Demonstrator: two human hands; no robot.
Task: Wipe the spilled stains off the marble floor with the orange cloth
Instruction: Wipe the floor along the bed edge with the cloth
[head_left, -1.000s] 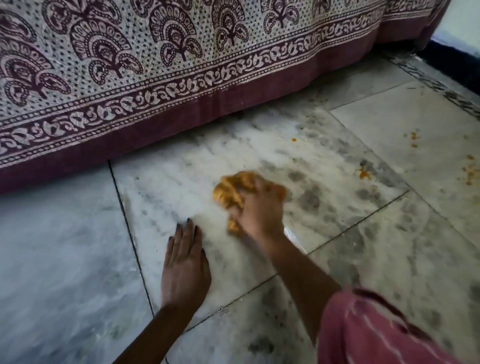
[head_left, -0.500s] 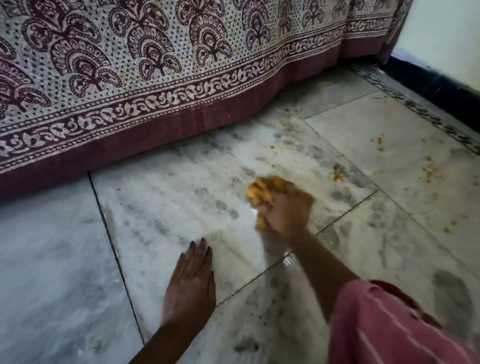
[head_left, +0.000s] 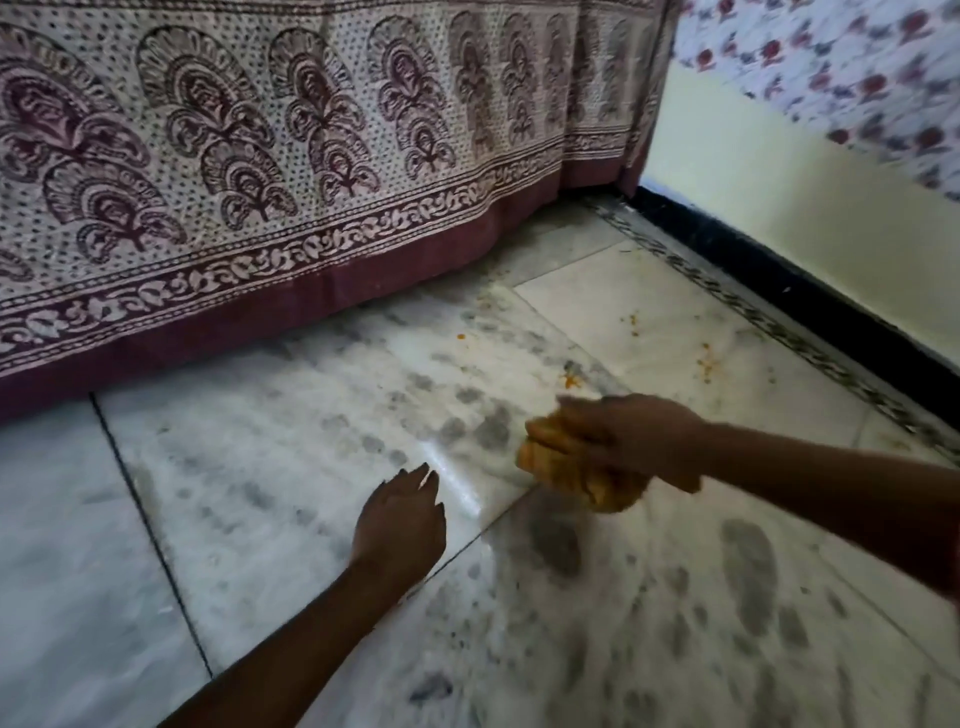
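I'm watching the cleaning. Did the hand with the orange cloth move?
Yes. The right hand slid the orange cloth right across the tile, toward the orange spill.

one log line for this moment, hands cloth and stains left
right hand: gripping orange cloth on marble floor | left hand: flat on floor, empty | remaining: orange stains beyond cloth, toward wall

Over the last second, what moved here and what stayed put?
The right hand, gripping the orange cloth, swept rightward across the marble floor toward the orange stains. The left hand stayed flat on the floor; the stains near the wall remain unwiped.
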